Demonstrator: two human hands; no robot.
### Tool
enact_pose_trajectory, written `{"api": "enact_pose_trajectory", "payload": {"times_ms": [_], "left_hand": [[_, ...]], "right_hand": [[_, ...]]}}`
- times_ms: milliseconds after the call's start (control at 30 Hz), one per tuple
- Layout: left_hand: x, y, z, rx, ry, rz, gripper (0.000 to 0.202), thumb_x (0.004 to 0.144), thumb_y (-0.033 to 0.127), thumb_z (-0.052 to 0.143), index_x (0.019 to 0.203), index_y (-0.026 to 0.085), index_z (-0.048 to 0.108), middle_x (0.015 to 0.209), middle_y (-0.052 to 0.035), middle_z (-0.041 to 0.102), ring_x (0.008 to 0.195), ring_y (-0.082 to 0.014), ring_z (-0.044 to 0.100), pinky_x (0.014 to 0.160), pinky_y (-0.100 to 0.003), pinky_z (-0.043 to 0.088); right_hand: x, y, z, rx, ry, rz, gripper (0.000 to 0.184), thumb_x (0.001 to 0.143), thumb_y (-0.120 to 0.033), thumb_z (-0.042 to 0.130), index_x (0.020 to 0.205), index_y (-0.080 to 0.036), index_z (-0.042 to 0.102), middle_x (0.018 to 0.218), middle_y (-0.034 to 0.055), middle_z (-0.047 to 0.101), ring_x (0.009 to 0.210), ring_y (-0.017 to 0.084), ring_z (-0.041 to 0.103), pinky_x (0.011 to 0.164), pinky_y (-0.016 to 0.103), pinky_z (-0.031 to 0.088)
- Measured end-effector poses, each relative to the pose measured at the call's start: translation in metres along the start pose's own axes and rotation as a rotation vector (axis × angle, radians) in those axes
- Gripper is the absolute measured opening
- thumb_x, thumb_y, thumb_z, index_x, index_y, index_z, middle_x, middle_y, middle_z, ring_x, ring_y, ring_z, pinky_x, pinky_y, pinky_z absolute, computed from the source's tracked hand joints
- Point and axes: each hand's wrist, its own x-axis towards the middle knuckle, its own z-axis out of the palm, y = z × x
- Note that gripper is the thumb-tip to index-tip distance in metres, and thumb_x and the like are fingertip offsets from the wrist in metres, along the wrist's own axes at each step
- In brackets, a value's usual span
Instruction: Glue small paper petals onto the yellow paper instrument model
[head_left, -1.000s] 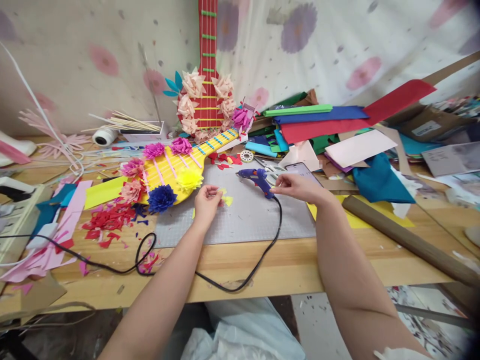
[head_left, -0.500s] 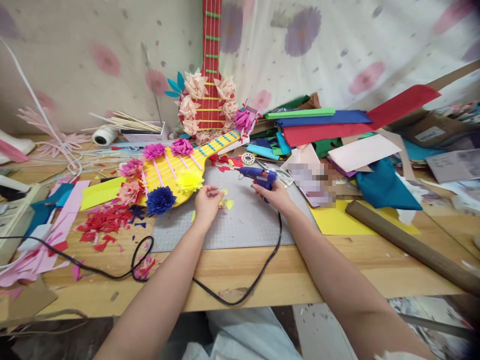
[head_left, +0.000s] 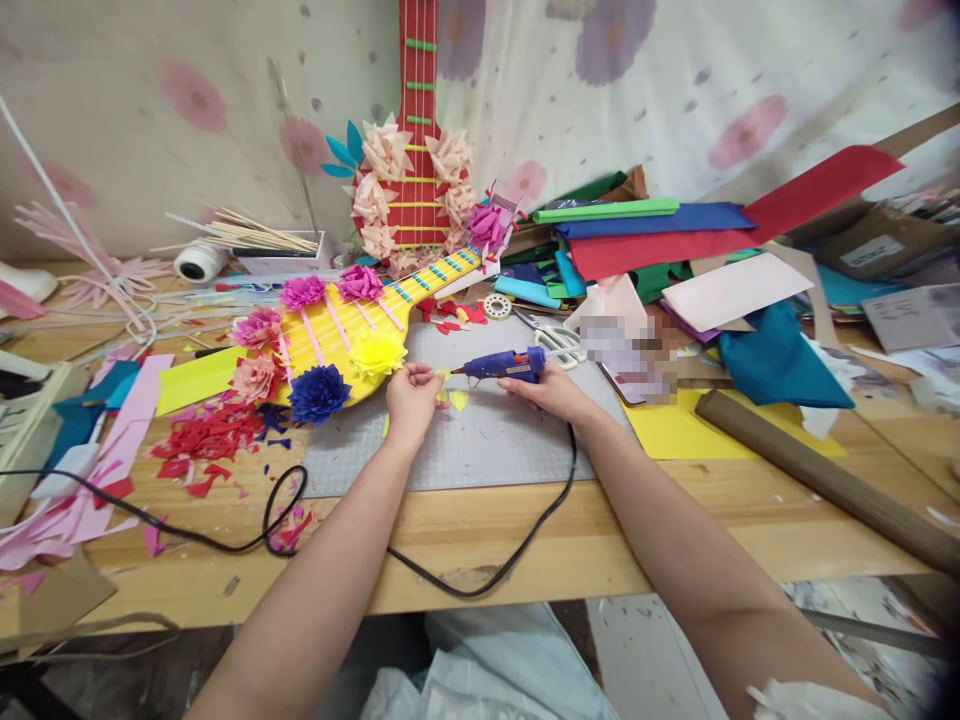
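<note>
My right hand [head_left: 551,393] is closed around a blue hot glue gun [head_left: 506,366], its nozzle pointing left. Just off that nozzle tip, my left hand [head_left: 414,400] is pinched on what looks like a small yellow paper piece [head_left: 443,377], mostly hidden by the fingers. More yellow paper scraps [head_left: 459,399] lie under the nozzle on the grey cutting mat [head_left: 487,450]. Left of my left hand rests a yellow paper guitar [head_left: 337,335] with a yellow flower [head_left: 377,353], a dark blue flower [head_left: 319,394] and several pink ones.
A red guitar with pale flowers [head_left: 418,190] stands at the back. Scissors [head_left: 562,343] and a phone [head_left: 630,385] lie right of the mat, before piled coloured paper [head_left: 660,240]. A brown roll [head_left: 817,475] lies at right. The black cord [head_left: 517,570] loops along the front edge.
My right hand has tilted the glue gun level and brought its nozzle left, close to my left fingertips. My left hand keeps its pinch in nearly the same place.
</note>
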Motion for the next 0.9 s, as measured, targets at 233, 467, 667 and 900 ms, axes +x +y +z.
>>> {"api": "enact_pose_trajectory", "payload": {"times_ms": [233,467,667,900], "left_hand": [[0.0011,0.0000,-0.0009,-0.016,-0.004,-0.003,0.027,0.061,0.016,0.069,0.077,0.016,0.047,0.057,0.0080,0.053,0.033,-0.0021,0.040,0.039,-0.021,0.048],[0.0006,0.0007,-0.0008,-0.031,-0.006,-0.004,0.026,0.062,0.015,0.068,0.076,0.016,0.047,0.056,0.0078,0.053,0.033,-0.0023,0.039,0.039,-0.022,0.049],[0.0007,0.0007,-0.0009,-0.026,-0.008,-0.010,0.028,0.061,0.016,0.070,0.077,0.016,0.047,0.056,0.0084,0.052,0.034,-0.0030,0.040,0.041,-0.024,0.049],[0.0002,0.0008,-0.0007,-0.012,-0.018,-0.006,0.026,0.062,0.016,0.068,0.077,0.016,0.047,0.058,0.0071,0.054,0.033,-0.0033,0.040,0.042,-0.025,0.049]], "right_hand": [[0.0004,0.0020,0.0010,-0.040,0.019,-0.035,0.035,0.068,-0.056,0.062,0.071,-0.021,0.062,0.052,-0.0014,0.051,0.051,0.013,0.049,0.052,0.028,0.040],[-0.0003,0.0001,0.0011,-0.065,0.024,-0.024,0.034,0.068,-0.055,0.062,0.071,-0.021,0.062,0.056,-0.0002,0.054,0.058,0.015,0.053,0.056,0.029,0.042],[0.0006,0.0020,0.0010,-0.059,0.043,-0.043,0.034,0.069,-0.055,0.062,0.070,-0.021,0.063,0.057,0.0012,0.056,0.067,0.019,0.058,0.059,0.031,0.045],[0.0032,0.0075,0.0019,-0.001,0.044,-0.069,0.031,0.069,-0.053,0.063,0.074,-0.022,0.063,0.059,0.0015,0.058,0.069,0.020,0.059,0.062,0.032,0.046]]}}
